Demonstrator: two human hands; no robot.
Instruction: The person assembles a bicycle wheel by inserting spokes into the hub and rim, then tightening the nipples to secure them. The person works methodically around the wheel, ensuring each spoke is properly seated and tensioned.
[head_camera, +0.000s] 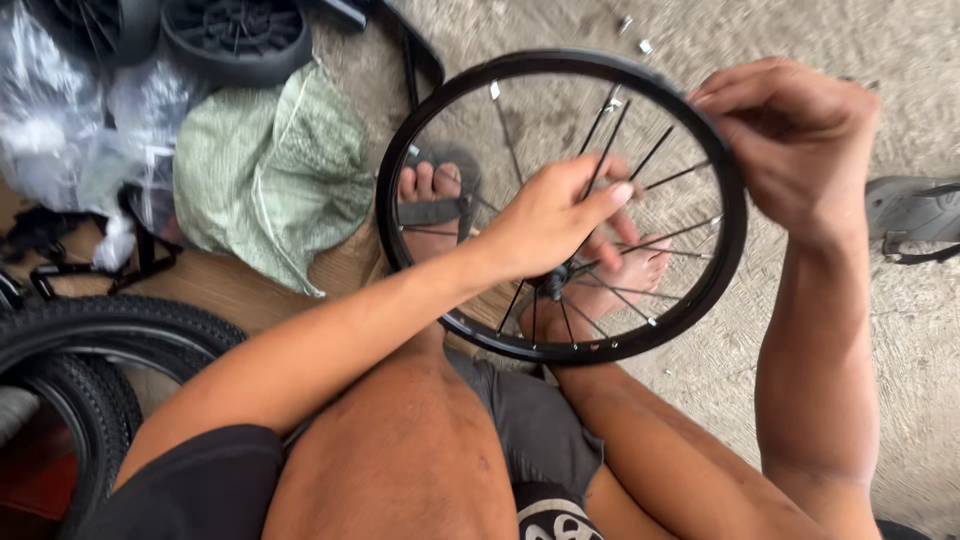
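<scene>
A small black bicycle wheel rim (452, 103) with thin metal spokes stands upright over my knees. My left hand (548, 215) reaches among the spokes and pinches one near the middle, just above the hub (556, 283). My right hand (795, 140) grips the rim's upper right edge with curled fingers. Through the spokes my feet show, one in a grey sandal.
Black tyres (95, 335) lie at the lower left. A green woven sack (270, 170) and crumpled clear plastic (55, 120) sit at the upper left, with a black plastic wheel (238, 35) above. Another grey sandal (915, 215) rests at the right on the concrete floor.
</scene>
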